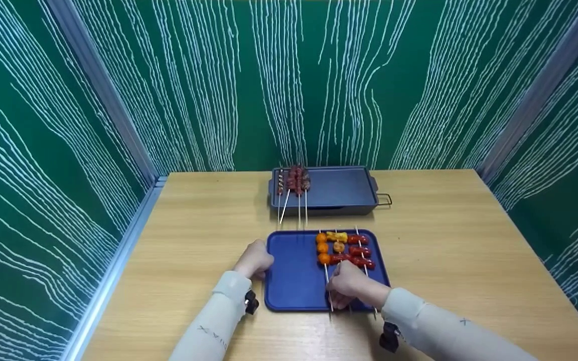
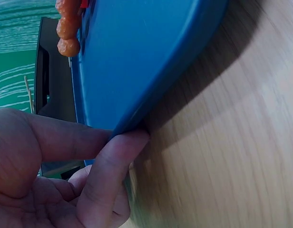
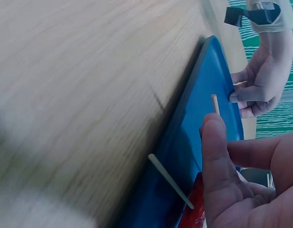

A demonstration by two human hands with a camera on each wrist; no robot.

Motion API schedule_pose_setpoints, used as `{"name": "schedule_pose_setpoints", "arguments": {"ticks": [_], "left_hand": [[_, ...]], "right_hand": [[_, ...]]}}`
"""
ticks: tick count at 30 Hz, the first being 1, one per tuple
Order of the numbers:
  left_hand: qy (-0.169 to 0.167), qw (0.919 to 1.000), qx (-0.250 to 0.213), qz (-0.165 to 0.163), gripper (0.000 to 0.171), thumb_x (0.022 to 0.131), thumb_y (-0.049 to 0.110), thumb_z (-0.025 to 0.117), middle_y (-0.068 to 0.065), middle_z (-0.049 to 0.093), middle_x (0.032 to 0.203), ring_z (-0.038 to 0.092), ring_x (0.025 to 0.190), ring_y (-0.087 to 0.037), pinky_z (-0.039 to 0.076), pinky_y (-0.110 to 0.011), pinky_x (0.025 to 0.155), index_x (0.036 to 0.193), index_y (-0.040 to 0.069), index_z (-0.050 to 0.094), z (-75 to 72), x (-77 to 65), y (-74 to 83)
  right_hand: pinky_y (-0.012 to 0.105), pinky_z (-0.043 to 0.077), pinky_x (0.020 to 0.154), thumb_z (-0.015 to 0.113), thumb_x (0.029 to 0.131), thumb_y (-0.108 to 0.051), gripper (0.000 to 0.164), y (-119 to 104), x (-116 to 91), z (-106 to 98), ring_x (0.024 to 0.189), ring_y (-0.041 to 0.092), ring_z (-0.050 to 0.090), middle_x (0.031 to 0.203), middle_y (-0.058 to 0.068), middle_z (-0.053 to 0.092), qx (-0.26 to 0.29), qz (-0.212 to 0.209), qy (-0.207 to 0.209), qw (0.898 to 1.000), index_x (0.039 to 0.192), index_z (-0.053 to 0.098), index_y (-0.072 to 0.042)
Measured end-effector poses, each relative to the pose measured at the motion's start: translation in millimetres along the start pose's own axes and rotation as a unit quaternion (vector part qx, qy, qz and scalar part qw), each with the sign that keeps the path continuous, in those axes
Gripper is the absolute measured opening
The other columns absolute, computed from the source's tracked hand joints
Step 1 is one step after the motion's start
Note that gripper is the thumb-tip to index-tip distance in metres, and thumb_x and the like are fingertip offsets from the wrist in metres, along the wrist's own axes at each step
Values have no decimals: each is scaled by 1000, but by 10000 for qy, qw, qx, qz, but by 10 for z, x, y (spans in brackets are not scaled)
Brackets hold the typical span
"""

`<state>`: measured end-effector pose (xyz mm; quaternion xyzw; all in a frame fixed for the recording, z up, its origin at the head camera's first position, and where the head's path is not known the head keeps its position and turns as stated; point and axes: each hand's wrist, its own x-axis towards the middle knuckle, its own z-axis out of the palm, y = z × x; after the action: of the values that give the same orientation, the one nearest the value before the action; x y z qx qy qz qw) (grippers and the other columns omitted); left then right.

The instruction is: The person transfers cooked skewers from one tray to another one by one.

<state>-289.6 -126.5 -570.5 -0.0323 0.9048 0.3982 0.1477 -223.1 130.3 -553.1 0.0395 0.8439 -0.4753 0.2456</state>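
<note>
My left hand (image 1: 256, 259) pinches the left rim of a blue tray (image 1: 294, 286); the left wrist view shows finger and thumb on either side of its edge. On the tray's right half lie a skewer of orange balls (image 1: 322, 248), a mixed skewer (image 1: 338, 246) with a yellow piece on top, and a skewer of red sausages (image 1: 359, 251). Over the tray's near right part, my right hand (image 1: 346, 283) pinches the bare stick of the orange-ball skewer. In the right wrist view that stick's tip (image 3: 214, 102) pokes out past the fingers, with another stick (image 3: 170, 180) beside them.
Behind the tray stands a dark grill pan (image 1: 341, 188) with a wire handle at its right. Several meat skewers (image 1: 296, 180) lie on the pan's left side, sticks hanging over its near edge. Green, white-streaked walls (image 1: 279, 85) enclose the wooden table (image 1: 208, 210).
</note>
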Motion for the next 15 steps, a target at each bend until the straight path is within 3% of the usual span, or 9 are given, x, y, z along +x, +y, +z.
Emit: {"name": "schedule_pose_setpoints", "arguments": {"ticks": [5,12,15], "left_hand": [[36,10000,-11,-30,19,83,-10,44,-16,63,78,59,45,-17,54,-28,37,84,4,58,-1,3,4],[-88,9998,-154,-33,20,81,-6,48,-16,66,80,66,47,-21,61,-37,41,93,2,63,208,541,-467],[-118,9997,-207,-11,20,81,-6,47,-18,67,80,66,46,-23,60,-37,40,91,1,62,164,454,-394]], "right_hand": [[32,61,43,72,92,4,26,-8,5,40,41,14,63,54,11,69,-469,-89,139,9988,67,69,2],[32,61,42,67,92,8,27,23,15,91,41,15,64,53,12,68,-676,-116,306,9972,66,64,1],[33,62,43,64,90,10,27,26,14,91,41,16,65,52,13,68,-673,-99,340,9971,65,62,2]]}}
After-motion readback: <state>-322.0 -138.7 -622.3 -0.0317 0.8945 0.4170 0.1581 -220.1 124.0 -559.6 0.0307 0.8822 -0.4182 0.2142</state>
